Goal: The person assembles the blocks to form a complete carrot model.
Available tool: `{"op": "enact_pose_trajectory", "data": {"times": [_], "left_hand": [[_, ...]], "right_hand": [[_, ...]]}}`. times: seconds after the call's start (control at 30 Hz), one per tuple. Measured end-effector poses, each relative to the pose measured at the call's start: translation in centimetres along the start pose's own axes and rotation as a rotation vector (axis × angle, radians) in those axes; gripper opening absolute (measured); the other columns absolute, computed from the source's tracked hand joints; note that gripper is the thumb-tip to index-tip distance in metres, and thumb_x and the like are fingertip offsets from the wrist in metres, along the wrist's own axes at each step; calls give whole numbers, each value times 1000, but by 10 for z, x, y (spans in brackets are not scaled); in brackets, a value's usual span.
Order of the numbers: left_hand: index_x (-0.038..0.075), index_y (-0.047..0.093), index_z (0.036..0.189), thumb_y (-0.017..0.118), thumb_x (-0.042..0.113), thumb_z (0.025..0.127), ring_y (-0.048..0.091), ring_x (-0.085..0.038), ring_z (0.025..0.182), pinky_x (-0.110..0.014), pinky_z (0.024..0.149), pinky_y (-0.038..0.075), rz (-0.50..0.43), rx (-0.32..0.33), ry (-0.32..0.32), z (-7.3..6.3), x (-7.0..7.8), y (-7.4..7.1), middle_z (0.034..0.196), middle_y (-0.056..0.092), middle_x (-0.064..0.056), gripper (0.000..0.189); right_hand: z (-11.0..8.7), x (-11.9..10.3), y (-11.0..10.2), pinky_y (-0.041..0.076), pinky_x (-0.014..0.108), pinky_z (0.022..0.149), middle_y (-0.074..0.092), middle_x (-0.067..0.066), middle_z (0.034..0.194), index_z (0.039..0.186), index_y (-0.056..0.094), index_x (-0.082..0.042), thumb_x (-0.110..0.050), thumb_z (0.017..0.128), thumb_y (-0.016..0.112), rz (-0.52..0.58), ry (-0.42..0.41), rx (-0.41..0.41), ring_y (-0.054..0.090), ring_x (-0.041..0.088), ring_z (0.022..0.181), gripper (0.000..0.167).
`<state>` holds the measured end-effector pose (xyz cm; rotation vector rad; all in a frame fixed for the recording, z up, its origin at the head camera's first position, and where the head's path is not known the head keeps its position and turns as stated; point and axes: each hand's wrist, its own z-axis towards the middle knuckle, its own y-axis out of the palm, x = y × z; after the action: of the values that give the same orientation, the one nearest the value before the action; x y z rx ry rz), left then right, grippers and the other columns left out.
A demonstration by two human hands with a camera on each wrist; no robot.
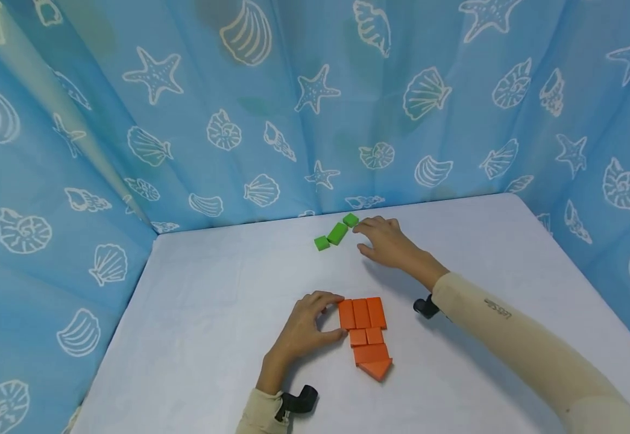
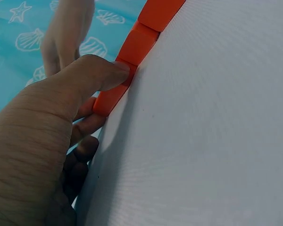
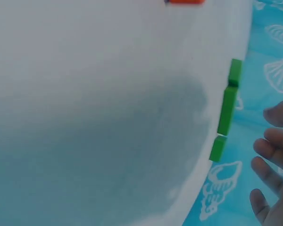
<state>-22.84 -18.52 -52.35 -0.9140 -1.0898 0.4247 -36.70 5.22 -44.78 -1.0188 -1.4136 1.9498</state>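
Observation:
Orange blocks lie fitted together on the white table. Three long ones stand side by side at the far end, the leftmost orange block (image 1: 346, 314) between the thumb and index finger of my left hand (image 1: 302, 324). In the left wrist view its thumb presses one end of that orange block (image 2: 107, 101), with fingertips at the other end. Two small orange squares (image 1: 358, 337), a wide orange block (image 1: 371, 354) and an orange triangle (image 1: 377, 368) follow toward me. My right hand (image 1: 387, 242), fingers loosely bent and holding nothing, hovers just right of three green blocks (image 1: 338, 233).
The green blocks form a slanting line near the far edge of the white table (image 1: 228, 289). Behind and beside the table hangs a blue curtain (image 1: 277, 102) with white shells and starfish. A black wrist camera (image 1: 426, 307) sits on my right wrist.

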Motion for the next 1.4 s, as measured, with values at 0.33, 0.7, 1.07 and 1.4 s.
{"op": "enact_pose_trajectory", "data": {"times": [0.33,0.7,1.07,1.4], "left_hand": [[24,60,136,76,41,84,50,-10,98,-39,93,41,-8,15,21,0,4,-2,130,57,8,57],[28,59,136,75,45,84,48,-9,100,-37,94,41,5,7,-2,-2,3,4,132,56,11,57],[27,59,136,77,43,84,49,-8,100,-37,92,41,11,8,0,1,-1,0,131,56,10,57],[29,58,136,76,45,84,49,-9,101,-38,95,40,9,2,-7,1,-1,2,132,55,11,57]], "right_hand": [[46,-1,11,29,62,102,45,10,152,150,47,-12,-21,98,62,-116,-1,-92,35,35,140,55],[37,6,28,21,64,107,46,0,153,147,53,-21,-25,100,62,-255,-86,-194,29,32,145,48],[2,9,24,20,65,108,60,2,137,123,70,-21,-13,96,67,-123,-111,-90,37,31,140,28],[-23,3,19,27,61,99,67,-3,114,108,74,-21,-18,90,76,0,-175,-96,52,27,118,19]]}}
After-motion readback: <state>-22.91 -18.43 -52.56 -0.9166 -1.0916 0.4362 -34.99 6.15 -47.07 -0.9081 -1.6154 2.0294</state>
